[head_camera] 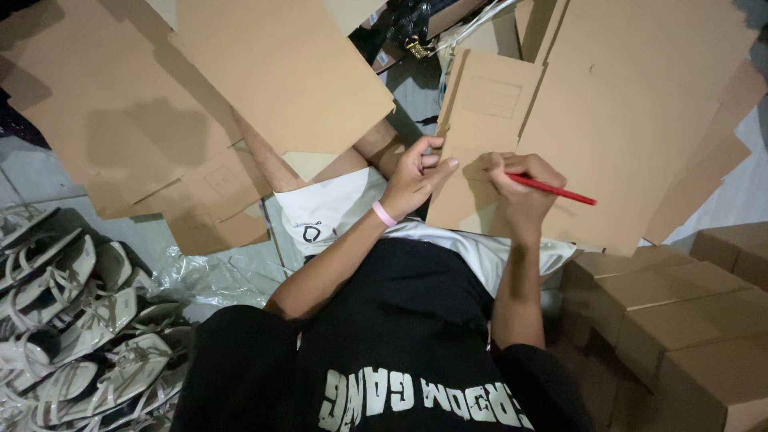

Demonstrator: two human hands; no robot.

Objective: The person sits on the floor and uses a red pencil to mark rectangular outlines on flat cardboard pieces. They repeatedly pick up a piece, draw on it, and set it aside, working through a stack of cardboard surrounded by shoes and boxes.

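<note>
At the far left of the frame, low down, a heap of pale strappy sandals (72,328) lies on the floor, and just right of it sits a crumpled sheet of clear plastic (210,276). Above them, across the upper left, flat cardboard sheets (120,120) overlap each other, with another big cardboard panel (280,68) slanting over the top middle of the frame.

Lower middle, I see my black shirt with white lettering (400,344) and my white shorts (336,204) just above it. My left forearm runs up from there, a pink wristband (384,214) around the wrist. My left hand (416,176) sits in the middle of the frame with its fingers curled loosely, the thumb and fingertips touching the left edge of a flattened cardboard box (480,120) that rests across my lap; it steadies the box rather than gripping around it.

Just to the right, my right hand (520,188) is closed around a red pencil (552,190), whose shaft sticks out toward the right. The hand lies on the lower part of that same flattened box; its tip is hidden under my fingers.

Further right, a larger cardboard sheet (640,112) fills the upper right, touching the box's right edge. In the lower right corner, closed cardboard boxes (672,320) stand stacked side by side.
</note>
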